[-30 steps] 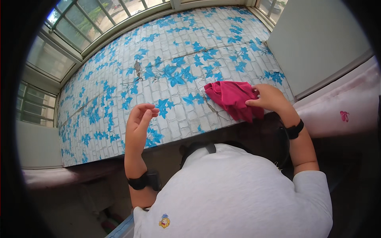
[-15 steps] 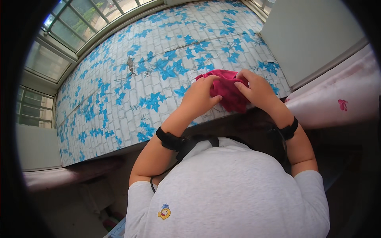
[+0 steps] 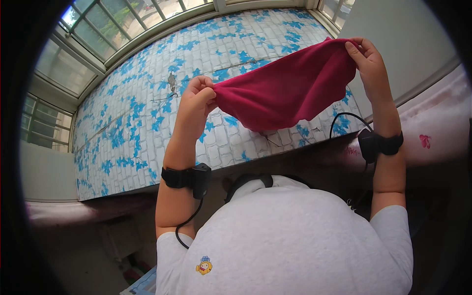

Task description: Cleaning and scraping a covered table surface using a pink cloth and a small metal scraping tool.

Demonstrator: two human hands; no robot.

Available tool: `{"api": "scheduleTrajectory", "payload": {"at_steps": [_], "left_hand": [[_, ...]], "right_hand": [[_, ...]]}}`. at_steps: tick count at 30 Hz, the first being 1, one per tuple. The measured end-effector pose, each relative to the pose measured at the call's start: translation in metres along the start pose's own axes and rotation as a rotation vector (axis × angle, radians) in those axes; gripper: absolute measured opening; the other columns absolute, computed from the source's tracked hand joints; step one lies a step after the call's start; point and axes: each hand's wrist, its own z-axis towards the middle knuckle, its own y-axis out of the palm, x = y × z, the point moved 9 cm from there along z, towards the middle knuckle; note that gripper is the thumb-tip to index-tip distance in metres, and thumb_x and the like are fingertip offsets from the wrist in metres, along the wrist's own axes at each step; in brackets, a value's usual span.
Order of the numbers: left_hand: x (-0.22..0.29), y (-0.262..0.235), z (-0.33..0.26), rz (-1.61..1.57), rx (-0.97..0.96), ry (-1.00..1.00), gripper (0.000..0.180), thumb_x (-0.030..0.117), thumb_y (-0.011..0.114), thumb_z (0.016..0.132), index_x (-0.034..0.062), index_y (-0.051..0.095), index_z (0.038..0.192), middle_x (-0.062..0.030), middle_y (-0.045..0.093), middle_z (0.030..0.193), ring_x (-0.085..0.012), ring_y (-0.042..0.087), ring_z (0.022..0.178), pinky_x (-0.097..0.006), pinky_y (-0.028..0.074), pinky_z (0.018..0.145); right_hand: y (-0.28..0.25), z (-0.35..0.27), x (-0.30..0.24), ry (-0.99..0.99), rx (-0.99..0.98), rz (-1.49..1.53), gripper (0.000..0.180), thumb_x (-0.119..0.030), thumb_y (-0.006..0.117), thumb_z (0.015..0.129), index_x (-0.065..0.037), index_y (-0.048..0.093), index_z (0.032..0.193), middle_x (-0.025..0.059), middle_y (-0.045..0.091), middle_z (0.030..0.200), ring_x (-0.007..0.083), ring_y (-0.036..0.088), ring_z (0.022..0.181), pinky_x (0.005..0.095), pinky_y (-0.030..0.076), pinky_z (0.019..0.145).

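A dark pink cloth [image 3: 287, 86] hangs stretched between my two hands above the window ledge. My left hand [image 3: 198, 98] pinches its left corner between thumb and fingers. At the far right, my right hand [image 3: 365, 56] grips the opposite corner and is held farther from me than the left. The cloth's upper edge is pulled nearly straight, while its lower edge sags in soft folds over the near side of the ledge.
The wide ledge [image 3: 128, 128] has a white brick pattern with blue leaves and a worn patch. Barred windows [image 3: 110, 24] line its far side. A pale panel [image 3: 403, 49] stands at the right, with a pink-white curtain [image 3: 432, 128] below. Black bands with cables circle both forearms.
The bunched cloth has been lifted off the ledge and spread wide. My hands have moved apart, the left one leftward, the right one up and to the right.
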Motion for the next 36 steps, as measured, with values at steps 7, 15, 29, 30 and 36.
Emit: {"api": "scheduleTrajectory", "payload": {"at_steps": [7, 15, 29, 30, 36], "left_hand": [[0.068, -0.035, -0.016, 0.226, 0.143, 0.289, 0.026, 0.000, 0.058, 0.092, 0.0048, 0.055, 0.118, -0.0084, 0.066, 0.107, -0.0160, 0.066, 0.101, -0.032, 0.053, 0.098], [0.142, -0.031, 0.004, 0.282, 0.110, 0.623, 0.028, 0.003, 0.066, 0.092, -0.0008, 0.062, 0.119, -0.0142, 0.066, 0.114, -0.0163, 0.067, 0.100, -0.028, 0.054, 0.094], [0.241, 0.027, -0.048, 0.566, 0.213, 0.921, 0.024, 0.014, 0.069, 0.089, 0.0118, 0.063, 0.112, -0.0095, 0.074, 0.107, -0.0330, 0.071, 0.089, -0.045, 0.056, 0.081], [0.243, 0.027, -0.049, 0.569, 0.212, 0.928, 0.024, 0.014, 0.069, 0.089, 0.0118, 0.063, 0.112, -0.0095, 0.074, 0.107, -0.0330, 0.071, 0.089, -0.045, 0.056, 0.081], [0.210, 0.020, -0.030, 1.410, 0.475, 0.962, 0.033, 0.037, 0.063, 0.100, 0.0050, 0.072, 0.098, -0.0121, 0.069, 0.082, -0.0276, 0.067, 0.077, -0.040, 0.051, 0.073]], "right_hand": [[-0.024, 0.006, -0.002, -0.005, 0.025, -0.018, 0.034, -0.030, 0.063, 0.104, -0.001, 0.064, 0.122, 0.0103, 0.074, 0.105, 0.0153, 0.070, 0.097, 0.0274, 0.054, 0.091], [-0.030, 0.034, -0.013, -0.131, 0.033, -0.244, 0.034, -0.031, 0.061, 0.105, -0.002, 0.064, 0.123, 0.0122, 0.074, 0.105, 0.0163, 0.072, 0.095, 0.0278, 0.057, 0.088], [-0.098, 0.031, -0.071, -0.288, 0.178, -0.063, 0.041, -0.037, 0.063, 0.104, -0.004, 0.065, 0.128, 0.0090, 0.074, 0.104, 0.0136, 0.070, 0.096, 0.0285, 0.054, 0.092], [-0.096, 0.031, -0.070, -0.279, 0.190, -0.074, 0.041, -0.037, 0.062, 0.104, -0.004, 0.065, 0.128, 0.0090, 0.074, 0.104, 0.0138, 0.070, 0.097, 0.0285, 0.054, 0.091], [-0.087, 0.032, -0.063, -0.295, 0.186, -0.185, 0.041, -0.038, 0.060, 0.105, -0.004, 0.066, 0.127, 0.0093, 0.074, 0.106, 0.0156, 0.070, 0.099, 0.0287, 0.053, 0.091]]}}
